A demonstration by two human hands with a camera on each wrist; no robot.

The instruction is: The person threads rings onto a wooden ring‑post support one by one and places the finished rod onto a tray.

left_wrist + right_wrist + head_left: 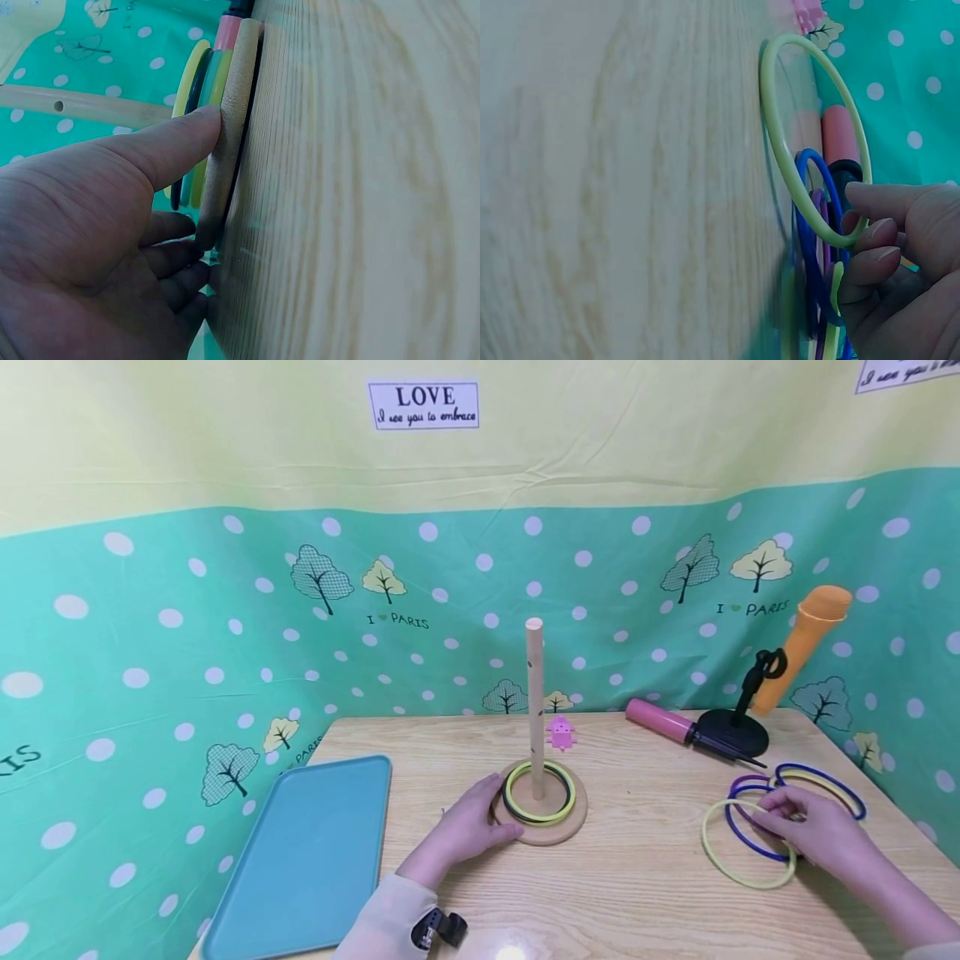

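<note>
At the left edge of a round wooden base (552, 837), my left hand (468, 818) grips the rim, thumb in front and fingers round the left side. From the base rises an upright wooden post (536, 693). Several stacked rings lie around its foot, a yellow ring (180, 82) uppermost over a dark ring (196, 81). To the right, my right hand (817, 831) pinches a yellow-green ring (767, 97) between thumb and fingers, tilted up from the table. Beneath that hand lie blue rings (738, 839), a purple ring (738, 783) and another yellowish ring, partly hidden.
A blue tray (307, 852) lies on the left of the wooden table (622, 893). At the back right stand an orange microphone (798, 652) on a black stand (738, 735) and a pink-and-black pump (660, 720). A small pink figure (560, 732) sits behind the post.
</note>
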